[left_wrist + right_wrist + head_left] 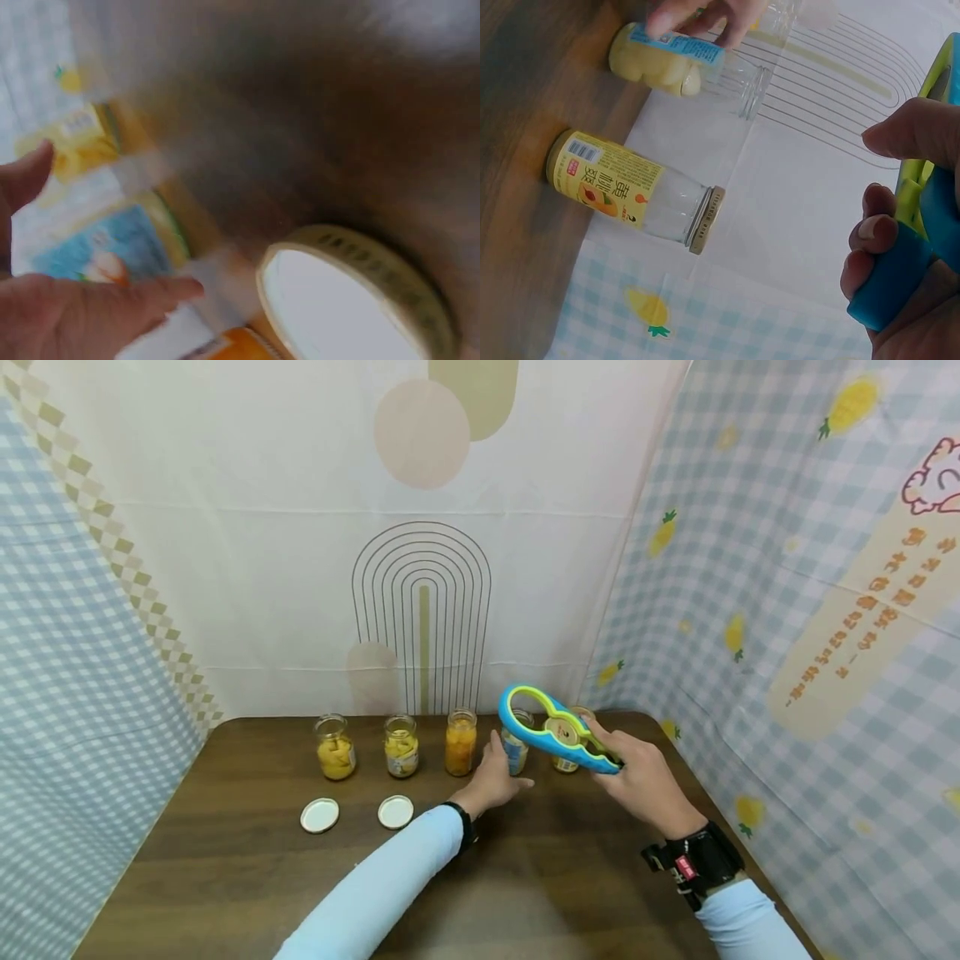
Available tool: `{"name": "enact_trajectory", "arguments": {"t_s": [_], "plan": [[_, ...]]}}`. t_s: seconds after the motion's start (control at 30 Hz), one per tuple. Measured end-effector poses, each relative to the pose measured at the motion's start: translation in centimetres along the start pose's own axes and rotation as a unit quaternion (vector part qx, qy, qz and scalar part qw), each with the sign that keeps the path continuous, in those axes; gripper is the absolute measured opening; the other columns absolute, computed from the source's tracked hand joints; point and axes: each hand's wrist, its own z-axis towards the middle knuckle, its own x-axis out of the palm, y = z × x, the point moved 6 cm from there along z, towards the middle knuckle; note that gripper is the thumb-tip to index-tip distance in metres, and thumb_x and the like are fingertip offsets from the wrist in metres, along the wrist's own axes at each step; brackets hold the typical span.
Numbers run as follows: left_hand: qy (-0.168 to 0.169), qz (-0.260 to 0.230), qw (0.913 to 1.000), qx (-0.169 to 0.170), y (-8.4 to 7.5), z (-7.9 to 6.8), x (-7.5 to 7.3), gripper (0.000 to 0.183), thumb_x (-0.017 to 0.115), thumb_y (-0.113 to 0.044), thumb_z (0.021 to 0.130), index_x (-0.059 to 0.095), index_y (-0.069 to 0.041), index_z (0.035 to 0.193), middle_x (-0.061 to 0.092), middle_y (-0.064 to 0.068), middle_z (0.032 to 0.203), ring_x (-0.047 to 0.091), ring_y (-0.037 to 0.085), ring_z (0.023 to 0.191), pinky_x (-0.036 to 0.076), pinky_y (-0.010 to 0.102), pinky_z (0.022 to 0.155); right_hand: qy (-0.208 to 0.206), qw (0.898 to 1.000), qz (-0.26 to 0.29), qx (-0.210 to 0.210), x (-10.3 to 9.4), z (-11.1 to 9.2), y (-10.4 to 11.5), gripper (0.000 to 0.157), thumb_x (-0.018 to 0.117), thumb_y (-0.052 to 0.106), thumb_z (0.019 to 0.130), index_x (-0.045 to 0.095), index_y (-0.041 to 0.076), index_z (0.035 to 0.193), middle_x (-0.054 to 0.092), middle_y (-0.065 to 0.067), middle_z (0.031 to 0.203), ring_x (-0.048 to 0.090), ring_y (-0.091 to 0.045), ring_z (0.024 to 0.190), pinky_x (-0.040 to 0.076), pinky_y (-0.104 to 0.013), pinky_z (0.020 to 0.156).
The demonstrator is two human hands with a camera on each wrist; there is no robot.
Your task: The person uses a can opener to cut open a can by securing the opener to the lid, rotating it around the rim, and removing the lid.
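My right hand (643,778) grips a blue and green jar opener (576,755), its loop raised over the back right of the table. A round gold lid (561,731) shows within the opener's frame. My left hand (495,781), fingers extended and thumb spread, is at a lidless glass jar (516,753) with a blue label and pale fruit pieces. In the right wrist view its fingertips (664,22) lie against that label. To the right, a yellow-labelled jar (607,180) stands with its gold lid on, partly hidden behind the opener in the head view.
Three lidless jars of fruit stand along the back edge: a yellow one (336,757), another yellow one (401,753) and an orange one (461,745). Two lids lie white side up in front, one left (319,815) and one nearer the middle (395,812). Cloth hangs behind and beside the table.
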Motion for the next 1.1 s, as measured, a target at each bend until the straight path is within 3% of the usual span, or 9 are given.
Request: {"name": "enact_trajectory", "arguments": {"t_s": [0.1,0.23,0.37,0.5,0.73,0.93,1.03,1.1], "plan": [[0.018,0.026,0.9995,0.009,-0.2,-2.5,-0.1,0.113,0.080,-0.034,0.098,0.000,-0.001,0.171,0.008,0.032,0.177,0.023,0.047,0.164,0.028,0.058,0.132,0.002,1.000,0.004,0.004,0.2,-0.1,-0.1,0.078,0.085,0.008,0.087,0.053,0.016,0.159,0.070,-0.006,0.095,0.051,-0.014,0.076,0.041,-0.028,0.069],[0.037,0.049,0.9976,0.032,-0.6,-6.6,-0.9,0.105,0.079,-0.041,0.098,0.015,0.002,0.169,0.021,0.031,0.175,0.026,0.047,0.163,0.029,0.059,0.132,0.008,1.000,0.007,0.007,0.4,-0.3,-0.3,0.077,0.085,0.006,0.086,0.055,0.013,0.157,0.070,-0.007,0.097,0.050,-0.014,0.076,0.040,-0.028,0.069],[0.030,0.024,0.9986,0.036,-0.2,-10.7,-2.3,0.095,0.077,-0.041,0.099,0.026,0.004,0.166,0.035,0.030,0.170,0.036,0.047,0.158,0.035,0.063,0.127,0.011,1.000,0.005,0.004,0.6,-0.5,-0.3,0.077,0.084,0.006,0.087,0.055,0.015,0.157,0.066,-0.003,0.092,0.047,-0.012,0.075,0.037,-0.027,0.069],[0.010,-0.011,0.9998,0.012,0.9,-13.3,-3.8,0.087,0.075,-0.039,0.101,0.032,0.003,0.164,0.050,0.025,0.161,0.049,0.047,0.149,0.044,0.066,0.117,0.009,1.000,0.002,-0.003,0.7,-0.5,-0.3,0.075,0.083,0.007,0.088,0.055,0.016,0.157,0.062,0.000,0.088,0.045,-0.011,0.073,0.036,-0.026,0.068],[-0.011,-0.033,0.9994,0.003,2.1,-15.0,-5.4,0.075,0.073,-0.039,0.102,0.043,0.000,0.159,0.059,0.022,0.154,0.053,0.046,0.145,0.047,0.065,0.114,0.007,1.000,-0.003,-0.010,0.6,-0.3,-0.2,0.076,0.084,0.005,0.087,0.056,0.014,0.157,0.064,0.000,0.090,0.046,-0.011,0.075,0.038,-0.026,0.069],[-0.018,-0.046,0.9983,0.032,2.1,-15.1,-5.8,0.070,0.070,-0.040,0.105,0.047,0.000,0.157,0.062,0.020,0.152,0.054,0.044,0.146,0.046,0.065,0.115,0.003,1.000,0.002,-0.011,0.5,-0.3,0.0,0.074,0.084,0.005,0.087,0.057,0.014,0.156,0.063,0.000,0.089,0.045,-0.011,0.074,0.037,-0.025,0.068],[-0.013,-0.086,0.9942,0.062,1.6,-14.5,-5.8,0.062,0.065,-0.038,0.108,0.050,0.000,0.155,0.062,0.022,0.152,0.057,0.041,0.144,0.050,0.058,0.115,0.005,1.000,0.002,-0.016,0.5,-0.3,0.5,0.076,0.085,0.004,0.085,0.057,0.014,0.155,0.066,-0.001,0.093,0.046,-0.011,0.075,0.037,-0.025,0.069],[-0.002,-0.140,0.9867,0.083,1.0,-13.9,-5.7,0.055,0.060,-0.034,0.111,0.052,0.000,0.153,0.062,0.023,0.151,0.060,0.038,0.141,0.052,0.051,0.116,0.006,1.000,0.002,-0.024,0.6,-0.3,1.2,0.079,0.086,0.003,0.084,0.057,0.015,0.156,0.068,-0.004,0.095,0.047,-0.011,0.076,0.039,-0.026,0.069]]}}
